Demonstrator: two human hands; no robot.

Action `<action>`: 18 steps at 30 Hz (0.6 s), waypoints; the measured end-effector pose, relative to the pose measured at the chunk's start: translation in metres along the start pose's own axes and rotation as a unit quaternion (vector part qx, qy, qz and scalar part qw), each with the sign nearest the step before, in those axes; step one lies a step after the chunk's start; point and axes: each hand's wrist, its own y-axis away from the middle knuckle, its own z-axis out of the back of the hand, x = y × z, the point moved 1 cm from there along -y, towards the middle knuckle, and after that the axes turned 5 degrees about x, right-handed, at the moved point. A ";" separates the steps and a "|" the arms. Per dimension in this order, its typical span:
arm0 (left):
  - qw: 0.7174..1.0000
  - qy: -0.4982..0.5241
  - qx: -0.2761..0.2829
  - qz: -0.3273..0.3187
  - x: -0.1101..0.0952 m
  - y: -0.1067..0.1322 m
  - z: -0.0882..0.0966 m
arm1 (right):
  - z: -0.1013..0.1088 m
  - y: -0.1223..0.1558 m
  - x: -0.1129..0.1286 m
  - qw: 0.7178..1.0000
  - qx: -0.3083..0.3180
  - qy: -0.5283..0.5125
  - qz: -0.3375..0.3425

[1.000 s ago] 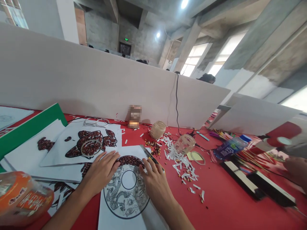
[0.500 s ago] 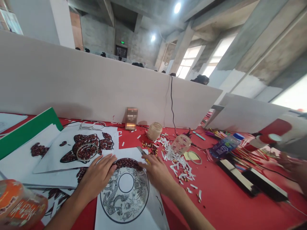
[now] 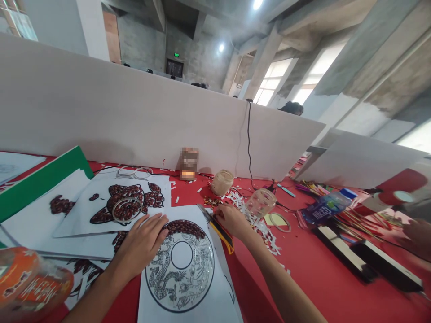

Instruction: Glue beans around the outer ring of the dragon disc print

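A white sheet [image 3: 153, 312] carries a round dragon drawing [image 3: 198, 287], its upper rim filled with dark red beans [image 3: 183, 228]. My left hand [image 3: 143, 244] lies flat across the sheet's left side, fingers stretched out beside the bean-covered rim. Beyond the drawing's upper right, my right hand [image 3: 232, 220] reaches to a small pile of mixed beans and kernels [image 3: 211, 201]. Its fingers are bent down and drawn together; whatever is at the tips is hidden. A yellow-handled utility knife [image 3: 221, 233] lies just under and left of that hand, blade pointing away.
Behind stand two glass jars [image 3: 222, 181] [image 3: 261, 202] amid white paper scraps [image 3: 269, 235]. Bean-covered drawings [image 3: 81, 224] and an orange-labelled jar [image 3: 37, 282] are on the left. A bottle [image 3: 330, 204], black-sided blocks [image 3: 340, 253] and another person's hand [image 3: 417, 235] are at right.
My right hand has moved from the drawing's upper right edge out to the bean pile, uncovering the utility knife. The left hand keeps its place on the sheet. The view has shifted slightly.
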 end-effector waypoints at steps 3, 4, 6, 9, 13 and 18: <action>1.000 0.003 -0.006 0.004 -0.001 0.000 0.000 | 0.010 0.004 0.000 1.000 0.004 -0.010 -0.018; 1.000 0.002 -0.007 0.005 -0.001 0.000 0.000 | 0.013 0.008 0.001 1.000 0.001 -0.012 -0.023; 1.000 0.001 -0.006 0.005 0.000 0.000 -0.001 | 0.014 0.023 0.008 0.999 -0.014 -0.026 -0.029; 1.000 0.000 -0.003 0.002 0.000 0.000 -0.001 | 0.003 0.050 0.031 0.996 -0.035 -0.076 -0.019; 1.000 0.004 0.001 0.001 0.000 0.000 0.001 | -0.022 0.071 0.060 0.994 -0.024 -0.103 -0.009; 1.000 0.000 0.002 -0.002 0.000 -0.001 0.001 | -0.032 0.071 0.069 0.996 -0.016 -0.082 -0.015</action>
